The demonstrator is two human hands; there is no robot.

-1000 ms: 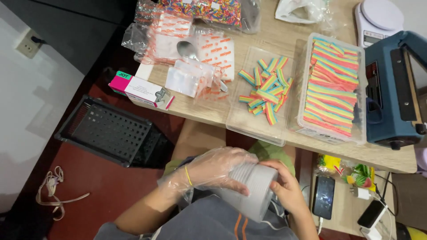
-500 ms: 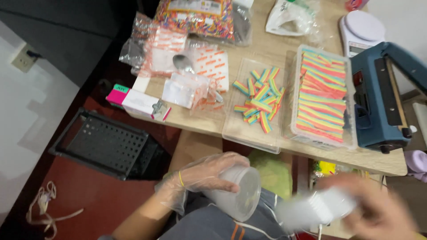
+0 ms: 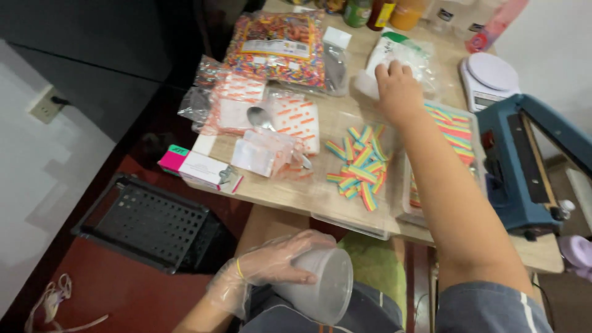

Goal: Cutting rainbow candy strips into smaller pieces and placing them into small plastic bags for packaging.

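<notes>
Head view, gloved left hand (image 3: pixel 271 265) gripping plastic cup (image 3: pixel 320 287), right hand (image 3: pixel 398 92) on lid (image 3: pixel 370 83)

Clear glove on left hand (image 3: pixel 271 262), right hand (image 3: pixel 398 92) bare

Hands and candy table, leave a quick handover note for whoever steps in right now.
Left hand, in a thin clear glove, grips an empty clear plastic cup low over the lap, mouth tilted to the side.
Right hand, bare, reaches across the table and rests on a white bag.
Rainbow candy strips lie in a clear tray; a spoon rests on the small packets.
Nothing in the cup; filling not yet started.
</notes>
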